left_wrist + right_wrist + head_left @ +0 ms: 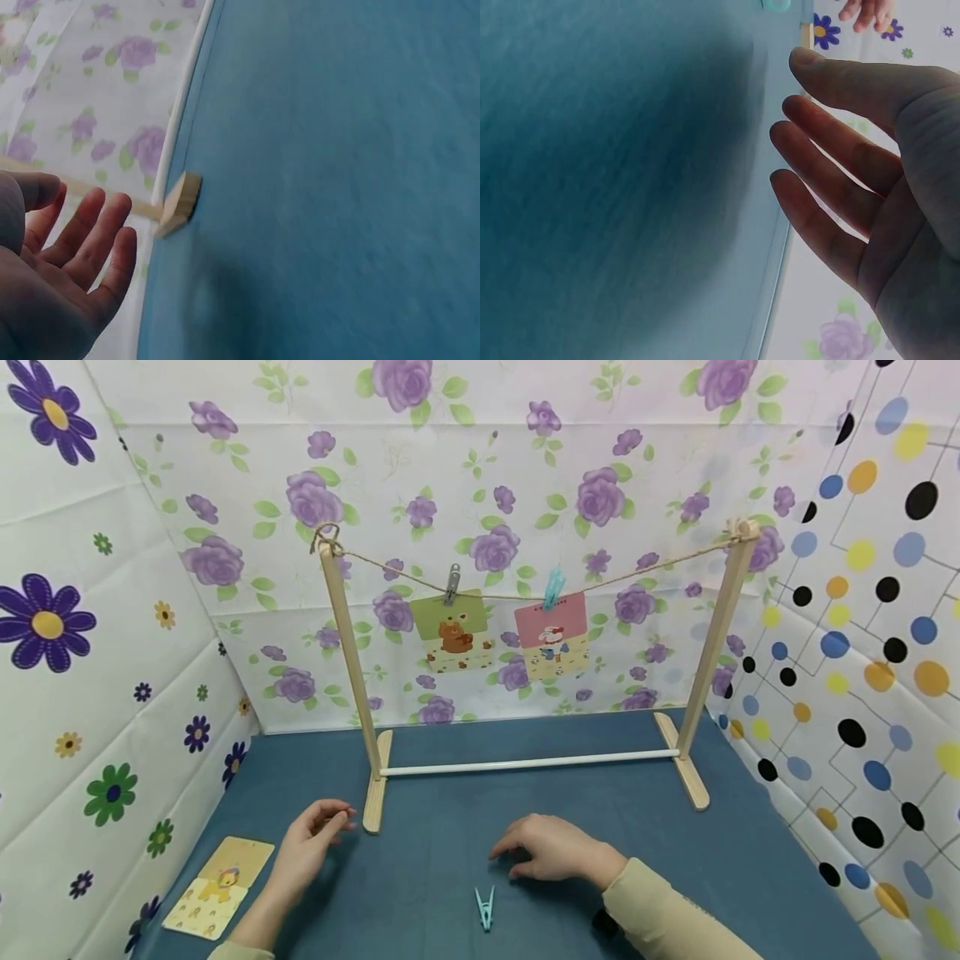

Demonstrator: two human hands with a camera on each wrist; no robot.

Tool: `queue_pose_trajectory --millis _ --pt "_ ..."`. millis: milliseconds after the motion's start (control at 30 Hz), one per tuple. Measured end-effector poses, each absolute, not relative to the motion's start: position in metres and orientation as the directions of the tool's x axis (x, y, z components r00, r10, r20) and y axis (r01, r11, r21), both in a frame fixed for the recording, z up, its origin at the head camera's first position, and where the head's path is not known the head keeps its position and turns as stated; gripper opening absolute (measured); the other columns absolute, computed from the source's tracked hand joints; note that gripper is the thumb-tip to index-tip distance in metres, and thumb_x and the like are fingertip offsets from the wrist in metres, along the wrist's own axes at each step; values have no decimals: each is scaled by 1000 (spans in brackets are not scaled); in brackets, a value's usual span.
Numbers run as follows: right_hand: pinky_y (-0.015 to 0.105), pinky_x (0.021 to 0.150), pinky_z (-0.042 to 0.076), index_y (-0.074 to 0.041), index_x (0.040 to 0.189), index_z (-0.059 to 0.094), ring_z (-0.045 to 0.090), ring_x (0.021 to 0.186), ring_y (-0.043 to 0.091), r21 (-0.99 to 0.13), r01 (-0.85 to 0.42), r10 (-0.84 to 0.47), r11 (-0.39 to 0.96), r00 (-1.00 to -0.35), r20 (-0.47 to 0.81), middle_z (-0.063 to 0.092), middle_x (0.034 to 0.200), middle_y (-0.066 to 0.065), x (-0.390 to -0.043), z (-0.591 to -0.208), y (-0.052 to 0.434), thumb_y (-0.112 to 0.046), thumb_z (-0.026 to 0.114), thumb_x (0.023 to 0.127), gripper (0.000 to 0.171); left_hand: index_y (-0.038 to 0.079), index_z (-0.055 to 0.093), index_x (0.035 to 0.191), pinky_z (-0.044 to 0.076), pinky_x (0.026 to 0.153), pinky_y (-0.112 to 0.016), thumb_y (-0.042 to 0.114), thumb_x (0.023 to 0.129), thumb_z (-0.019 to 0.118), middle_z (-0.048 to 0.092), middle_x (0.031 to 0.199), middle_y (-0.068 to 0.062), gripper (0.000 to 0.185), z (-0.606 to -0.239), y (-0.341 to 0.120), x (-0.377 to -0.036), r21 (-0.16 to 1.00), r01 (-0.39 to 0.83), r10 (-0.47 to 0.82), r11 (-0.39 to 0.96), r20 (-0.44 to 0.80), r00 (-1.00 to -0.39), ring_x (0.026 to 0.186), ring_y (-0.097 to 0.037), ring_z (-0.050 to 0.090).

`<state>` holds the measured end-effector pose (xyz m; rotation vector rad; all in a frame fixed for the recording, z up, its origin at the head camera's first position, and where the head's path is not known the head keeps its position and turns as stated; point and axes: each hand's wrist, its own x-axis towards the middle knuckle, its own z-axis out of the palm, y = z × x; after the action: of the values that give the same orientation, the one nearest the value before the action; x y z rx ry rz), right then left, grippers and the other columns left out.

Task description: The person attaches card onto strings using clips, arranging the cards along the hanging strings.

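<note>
My left hand (pixel 303 843) hovers over the blue cloth with fingers loosely bent and nothing in them, between a yellow lion card (pixel 219 888) and the rack's left foot (pixel 377 785). Its palm and relaxed fingers show in the left wrist view. To the right, my right hand (pixel 558 847) is held palm down over the cloth, empty, with fingers slightly curved. Just below its fingertips in the head view lies a teal clothespin (pixel 485 910), legs pointing away from me. The right wrist view shows the spread thumb (pixel 847 79) and fingers holding nothing.
A wooden rack carries a sagging twine (pixel 637 570). From it hang a green bear card (pixel 454 635) under a grey clothespin (pixel 452 585) and a pink-and-yellow card (pixel 553 639) under a teal clothespin (pixel 553 589). A white rod (pixel 525 764) joins the rack's feet. Patterned sheets enclose the table.
</note>
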<state>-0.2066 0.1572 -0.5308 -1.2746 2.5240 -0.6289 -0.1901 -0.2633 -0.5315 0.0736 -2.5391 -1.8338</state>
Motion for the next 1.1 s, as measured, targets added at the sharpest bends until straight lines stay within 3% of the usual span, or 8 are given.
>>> queue_pose_trajectory --millis 267,400,533,667,900,1100 --pt "26 90 57 -29 134 76 67 113 1 -436 -753 -840 493 -542 -14 71 127 -15 -202 -536 152 -20 83 97 39 -3 55 145 57 85 -34 25 114 58 62 142 -22 42 -534 -294 -183 897 -157 -94 413 -130 -987 110 -14 66" --pt "25 90 56 -30 134 76 67 114 2 -426 -764 -849 484 -528 -17 71 128 -14 -199 -535 148 -18 83 97 39 -4 51 148 55 88 -33 23 113 59 57 146 -25 45 -531 -311 -181 856 -183 -108 483 -149 -983 122 -26 61" --pt "26 93 56 -30 134 76 66 118 4 -407 -789 -866 460 -499 -10 70 130 -13 -196 -534 144 -17 83 97 40 -7 45 152 52 102 -47 23 112 60 50 151 -31 52 -533 -331 -181 809 -201 -122 552 -160 -980 135 -43 53" --pt "26 94 56 -31 135 75 65 122 6 -394 -813 -883 429 -470 7 69 133 -12 -195 -536 142 -15 83 97 42 -11 40 153 43 108 -64 27 110 61 43 153 -37 61 -534 -351 -180 762 -228 -139 606 -181 -974 138 -52 44" --pt "26 96 55 -32 136 74 63 126 8 -367 -837 -898 405 -440 11 68 136 -11 -191 -536 138 -13 83 96 45 -12 41 153 36 108 -73 40 105 69 39 151 -43 76 -527 -376 -176 648 -223 -157 728 -159 -975 136 -61 39" --pt "22 93 54 -32 136 74 63 124 7 -351 -850 -907 392 -422 9 67 136 -11 -191 -538 134 -11 84 95 47 -16 42 148 35 102 -78 48 96 78 37 143 -51 90 -524 -391 -176 479 -209 -137 853 -182 -974 128 -69 37"
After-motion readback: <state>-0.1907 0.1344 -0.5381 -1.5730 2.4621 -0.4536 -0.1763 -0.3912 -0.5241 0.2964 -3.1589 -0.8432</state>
